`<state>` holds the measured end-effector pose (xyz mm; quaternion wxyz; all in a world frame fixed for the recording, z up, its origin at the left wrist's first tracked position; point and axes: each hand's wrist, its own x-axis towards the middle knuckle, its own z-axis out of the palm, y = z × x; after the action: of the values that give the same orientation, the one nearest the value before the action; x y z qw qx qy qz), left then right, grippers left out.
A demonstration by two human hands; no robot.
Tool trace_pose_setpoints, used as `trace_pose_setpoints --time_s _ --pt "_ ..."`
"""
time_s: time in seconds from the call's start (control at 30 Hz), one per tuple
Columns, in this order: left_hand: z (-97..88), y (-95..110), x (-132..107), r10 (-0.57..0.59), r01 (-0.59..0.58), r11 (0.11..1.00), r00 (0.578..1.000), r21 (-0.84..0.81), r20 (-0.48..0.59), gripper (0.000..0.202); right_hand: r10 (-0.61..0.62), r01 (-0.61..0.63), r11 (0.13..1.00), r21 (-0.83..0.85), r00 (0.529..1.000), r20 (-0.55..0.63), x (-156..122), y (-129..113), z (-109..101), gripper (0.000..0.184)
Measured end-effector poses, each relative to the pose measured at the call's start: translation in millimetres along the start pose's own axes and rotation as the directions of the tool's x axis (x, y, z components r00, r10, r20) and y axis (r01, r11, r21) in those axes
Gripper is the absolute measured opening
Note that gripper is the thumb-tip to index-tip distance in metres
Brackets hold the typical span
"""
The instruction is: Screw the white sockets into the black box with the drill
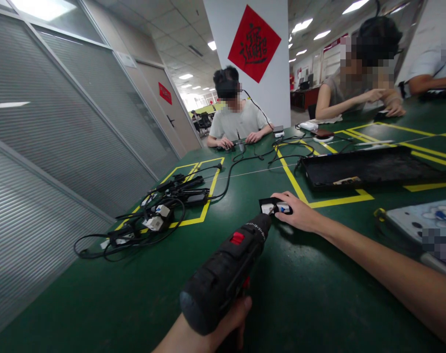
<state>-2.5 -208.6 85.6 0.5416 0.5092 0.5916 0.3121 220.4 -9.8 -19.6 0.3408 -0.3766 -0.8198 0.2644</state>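
drill (226, 274) gripped, fingers (286, 197) pinning small part (275, 206)

Power drill (226, 274) in left hand (223, 326), near table (300, 304) edge, tip at small part (275, 207). Right hand (300, 213) on part, right of drill tip. Cable tangle (157, 215) far left. Tray (366, 169) behind right hand. Person (235, 120) at far end.

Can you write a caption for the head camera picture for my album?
Left hand aims a black electric screwdriver at a small black part held by the right hand.
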Motion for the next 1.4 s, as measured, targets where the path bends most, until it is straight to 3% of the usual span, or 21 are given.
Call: trace_pose_setpoints --time_s 0.23,0.53,0.73,0.87,0.97,1.03,1.23,1.4 --pt "-3.0 -1.0 0.7 -0.009 0.009 1.0 1.0 0.001 0.017 0.031 -0.001 0.001 1.0 -0.006 1.0 0.0 -0.7 -3.0 -0.4 0.044" --pt "-3.8 -13.5 3.7 0.008 -0.008 1.0 1.0 0.013 0.004 0.046 -0.011 0.011 1.0 -0.014 1.0 -0.008 0.4 -2.7 -0.6 0.044" --pt "-3.5 -19.0 5.7 -0.07 0.069 0.997 0.996 0.015 0.055 0.038 -0.029 0.029 0.999 -0.027 0.999 -0.017 -0.4 -2.1 -1.0 0.045" --pt "-2.5 -18.6 10.0 -0.005 0.012 0.998 0.992 -0.056 0.123 0.045 -0.025 0.024 0.999 -0.022 1.0 -0.006 -0.6 -3.0 -2.4 0.044" --pt "-2.4 -14.0 10.6 0.05 -0.043 0.997 0.995 -0.07 0.091 0.052 -0.025 0.025 0.999 -0.024 1.0 -0.012 -0.9 -3.1 -2.1 0.044" --pt "-3.1 -10.5 9.3 0.06 -0.056 0.997 0.996 -0.06 0.067 0.047 -0.025 0.025 0.999 -0.023 1.0 -0.01 -1.1 -3.1 -1.6 0.044" --pt "-8.5 -9.6 6.7 0.016 -0.01 0.999 0.992 -0.05 0.125 0.028 -0.028 0.028 0.999 -0.023 1.0 -0.008 -1.3 -3.3 -1.4 0.044" --pt "-12.7 -16.2 11.5 0.01 -0.006 0.998 0.997 -0.058 0.081 0.031 -0.021 0.02 0.999 -0.029 1.0 -0.008 -1.8 -1.6 -0.9 0.045"
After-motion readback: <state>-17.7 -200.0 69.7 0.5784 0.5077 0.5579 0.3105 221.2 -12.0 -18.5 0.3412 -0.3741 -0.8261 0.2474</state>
